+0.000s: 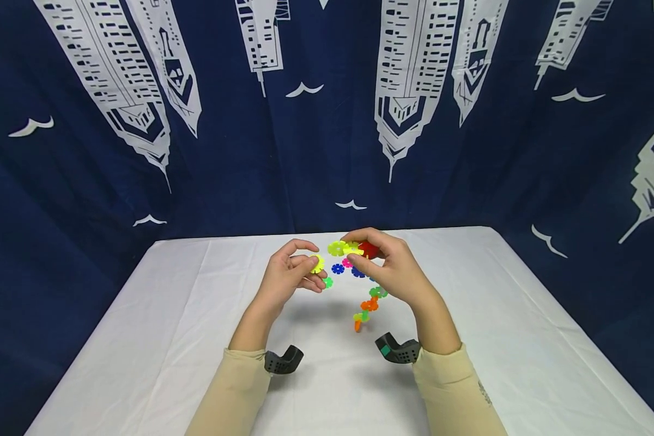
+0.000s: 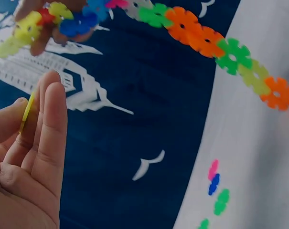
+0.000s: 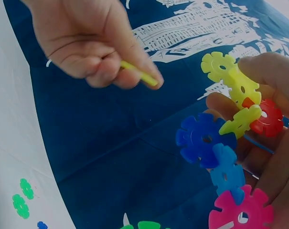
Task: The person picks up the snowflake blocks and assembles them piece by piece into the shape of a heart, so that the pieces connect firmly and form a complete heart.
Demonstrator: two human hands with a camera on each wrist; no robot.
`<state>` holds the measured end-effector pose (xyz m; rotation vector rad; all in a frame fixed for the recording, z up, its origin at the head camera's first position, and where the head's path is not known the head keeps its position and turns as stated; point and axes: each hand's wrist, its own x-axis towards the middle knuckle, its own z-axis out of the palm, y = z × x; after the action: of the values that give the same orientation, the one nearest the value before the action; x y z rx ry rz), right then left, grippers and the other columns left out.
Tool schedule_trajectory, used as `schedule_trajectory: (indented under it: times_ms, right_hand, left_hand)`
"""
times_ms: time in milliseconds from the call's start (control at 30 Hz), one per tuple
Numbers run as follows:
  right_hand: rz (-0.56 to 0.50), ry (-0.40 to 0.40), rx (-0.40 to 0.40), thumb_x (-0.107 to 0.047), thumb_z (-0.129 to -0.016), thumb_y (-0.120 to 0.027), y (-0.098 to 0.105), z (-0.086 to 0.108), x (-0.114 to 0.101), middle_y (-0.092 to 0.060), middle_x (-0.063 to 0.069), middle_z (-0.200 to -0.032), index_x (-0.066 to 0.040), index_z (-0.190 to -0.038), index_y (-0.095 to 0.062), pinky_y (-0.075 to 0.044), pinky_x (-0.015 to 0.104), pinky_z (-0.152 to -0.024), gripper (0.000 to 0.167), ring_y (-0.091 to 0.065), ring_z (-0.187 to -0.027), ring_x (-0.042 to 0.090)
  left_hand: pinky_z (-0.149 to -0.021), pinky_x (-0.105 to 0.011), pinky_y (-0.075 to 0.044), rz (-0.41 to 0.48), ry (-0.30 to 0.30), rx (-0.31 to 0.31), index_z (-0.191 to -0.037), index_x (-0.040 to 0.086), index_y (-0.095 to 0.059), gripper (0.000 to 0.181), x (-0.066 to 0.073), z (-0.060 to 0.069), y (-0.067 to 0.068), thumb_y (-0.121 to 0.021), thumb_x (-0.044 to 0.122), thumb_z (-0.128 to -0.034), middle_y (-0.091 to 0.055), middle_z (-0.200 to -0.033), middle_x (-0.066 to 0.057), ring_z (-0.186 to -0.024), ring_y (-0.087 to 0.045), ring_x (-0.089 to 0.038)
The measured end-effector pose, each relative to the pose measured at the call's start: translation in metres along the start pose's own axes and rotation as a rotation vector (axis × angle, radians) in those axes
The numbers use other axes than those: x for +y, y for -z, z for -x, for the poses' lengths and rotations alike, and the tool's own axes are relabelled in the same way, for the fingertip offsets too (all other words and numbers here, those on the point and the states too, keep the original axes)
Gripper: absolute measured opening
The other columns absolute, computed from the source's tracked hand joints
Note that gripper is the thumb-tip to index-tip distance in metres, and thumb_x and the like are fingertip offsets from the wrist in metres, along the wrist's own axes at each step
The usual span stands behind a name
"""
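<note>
My left hand (image 1: 283,275) pinches a yellow notched plastic disc (image 1: 318,264), a snowflake-shaped building piece, between thumb and fingers. In the left wrist view that yellow disc (image 2: 27,112) appears edge-on. My right hand (image 1: 400,266) holds up a chain of interlocked discs (image 1: 369,305), gripping it by the yellow discs (image 3: 243,88) near one end. A red disc (image 3: 267,118) lies against the right fingers. Below them hang blue, light blue and pink discs (image 3: 240,210). Farther along, the chain has green and orange discs (image 2: 182,24). The two hands are apart.
Loose discs lie on the white-covered table (image 1: 158,315) beyond the hands, among them a blue disc (image 1: 338,269), a pink disc (image 1: 347,263) and a green disc (image 1: 328,282). Behind the table hangs a dark blue curtain (image 1: 327,151) with white building prints.
</note>
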<state>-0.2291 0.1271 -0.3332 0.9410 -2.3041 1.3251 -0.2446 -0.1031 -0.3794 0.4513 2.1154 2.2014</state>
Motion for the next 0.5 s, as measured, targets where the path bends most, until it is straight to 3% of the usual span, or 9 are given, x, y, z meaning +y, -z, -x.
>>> schedule_trajectory:
  times_ms: [267,500]
  right_hand:
    - [0.025,0.024,-0.011,-0.008,-0.092,-0.068,0.0,-0.001,0.0,-0.07,0.0,-0.106,-0.011,-0.115,-0.069,-0.056,0.023,-0.08,0.023,-0.062,-0.084,0.013]
    - [0.03,0.057,-0.023,-0.008,-0.091,-0.07,0.0,-0.001,-0.001,-0.07,-0.003,-0.104,-0.015,-0.113,-0.071,-0.056,0.024,-0.082,0.023,-0.061,-0.085,0.011]
  left_hand:
    - [-0.069,-0.038,-0.063,0.06,-0.113,-0.036,-0.124,0.003,-0.052,0.024,0.02,0.012,-0.007,-0.054,0.004,-0.1006,-0.072,-0.086,-0.004,-0.069,-0.071,-0.017]
    - [-0.072,-0.04,-0.063,0.073,-0.114,-0.065,-0.124,0.004,-0.05,0.026,0.03,0.018,-0.011,-0.057,0.004,-0.0992,-0.073,-0.083,-0.004,-0.066,-0.071,-0.017]
